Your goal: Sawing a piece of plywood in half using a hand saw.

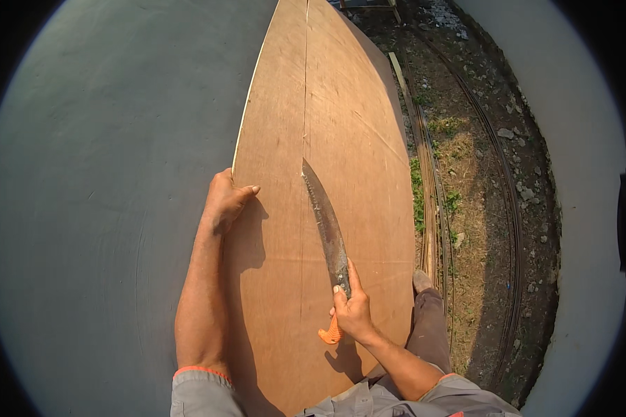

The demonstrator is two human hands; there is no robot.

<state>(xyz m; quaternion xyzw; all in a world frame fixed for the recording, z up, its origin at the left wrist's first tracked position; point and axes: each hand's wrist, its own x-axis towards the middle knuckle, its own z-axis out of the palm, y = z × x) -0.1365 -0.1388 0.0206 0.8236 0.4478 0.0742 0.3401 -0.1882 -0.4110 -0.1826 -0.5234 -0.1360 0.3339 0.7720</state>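
The right hand (352,311) has its fingers curled tight around the orange handle (331,333) of a curved saw (327,229), with the forefinger laid straight along the back of the blade; the toothed tip sits in a thin cut line (305,83) that runs lengthwise up a plywood sheet (341,125). The left hand (226,198) rests at the sheet's left edge, fingers pressed together and hooked over the rim, thumb flat on the top face. The sheet lies along a grey concrete surface (104,208), its right side hanging over rough ground (480,181) with grass, stones and a few thin laths (428,187). The board looks thin, broad and light, so it will likely flex and chatter under the saw unless pinned close to the cut; its edges may splinter. The blade seems narrow and springy, apt to bind if twisted. The ribbed handle looks like the safe place to hold; the knee (424,306) sits beside the sheet's right edge.
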